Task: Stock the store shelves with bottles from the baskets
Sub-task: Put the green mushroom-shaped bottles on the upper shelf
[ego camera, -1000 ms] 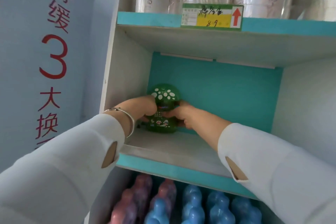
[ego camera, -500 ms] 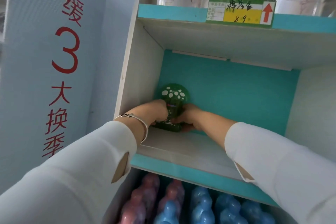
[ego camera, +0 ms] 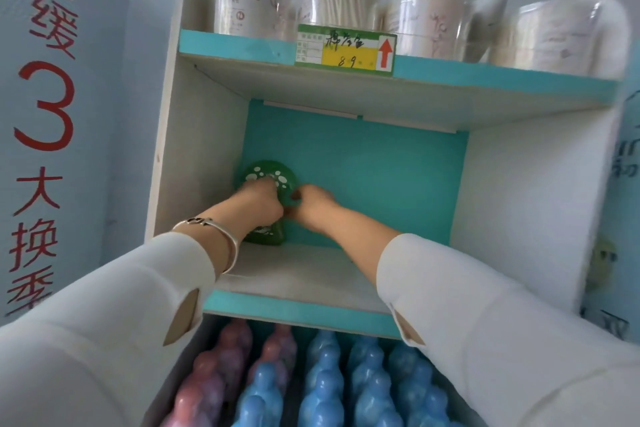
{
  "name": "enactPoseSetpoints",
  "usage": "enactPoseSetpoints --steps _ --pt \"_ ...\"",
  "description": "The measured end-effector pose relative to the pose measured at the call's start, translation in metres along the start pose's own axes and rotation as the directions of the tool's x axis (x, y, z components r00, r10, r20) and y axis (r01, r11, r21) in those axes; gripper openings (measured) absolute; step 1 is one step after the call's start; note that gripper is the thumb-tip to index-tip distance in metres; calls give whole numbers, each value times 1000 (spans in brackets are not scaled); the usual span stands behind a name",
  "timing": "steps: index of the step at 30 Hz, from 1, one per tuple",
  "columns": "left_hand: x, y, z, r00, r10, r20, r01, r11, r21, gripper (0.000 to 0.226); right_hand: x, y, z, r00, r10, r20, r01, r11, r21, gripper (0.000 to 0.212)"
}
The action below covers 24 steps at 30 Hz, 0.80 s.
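As the green mushroom-capped bottle point(ego camera: 266, 174) stands in the shelf's point(ego camera: 294, 274) back-left corner, the left hand point(ego camera: 260, 202) and right hand point(ego camera: 313, 205) clamp it, fingers curled, just below its spotted cap. Blue bottles point(ego camera: 325, 374) and pink bottles point(ego camera: 214, 388) stand on the tier below.

Wall panel point(ego camera: 65, 135) shows red "3"; price tag point(ego camera: 345, 49) reads "8 9".
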<state>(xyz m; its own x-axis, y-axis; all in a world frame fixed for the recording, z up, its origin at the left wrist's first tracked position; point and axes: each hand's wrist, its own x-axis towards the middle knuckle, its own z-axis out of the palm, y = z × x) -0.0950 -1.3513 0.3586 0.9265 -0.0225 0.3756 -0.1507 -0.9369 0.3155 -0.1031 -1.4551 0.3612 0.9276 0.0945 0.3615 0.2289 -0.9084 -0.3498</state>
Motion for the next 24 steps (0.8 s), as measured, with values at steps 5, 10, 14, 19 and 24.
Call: enactPoseSetpoints --steps 5,10,14,19,24 --pt "-44 23 -6 982 135 -133 -102 968 230 38 -45 23 -29 993 -100 -62 62 891 -449 45" --pt "-97 51 -15 974 200 -108 -176 964 198 27 -111 51 -65 982 -148 -116 67 853 -518 37" --pt "-151 98 -16 944 292 -153 -271 952 146 26 -177 81 -101 974 -110 -199 12 899 -438 32" --pt "-229 186 11 843 506 -180 -493 862 116 28 -277 142 -135 965 3 -261 -106 917 -384 30" --pt "-305 269 76 675 736 -62 -724 676 137 29 -388 239 -141 956 223 -193 -287 855 -432 27"
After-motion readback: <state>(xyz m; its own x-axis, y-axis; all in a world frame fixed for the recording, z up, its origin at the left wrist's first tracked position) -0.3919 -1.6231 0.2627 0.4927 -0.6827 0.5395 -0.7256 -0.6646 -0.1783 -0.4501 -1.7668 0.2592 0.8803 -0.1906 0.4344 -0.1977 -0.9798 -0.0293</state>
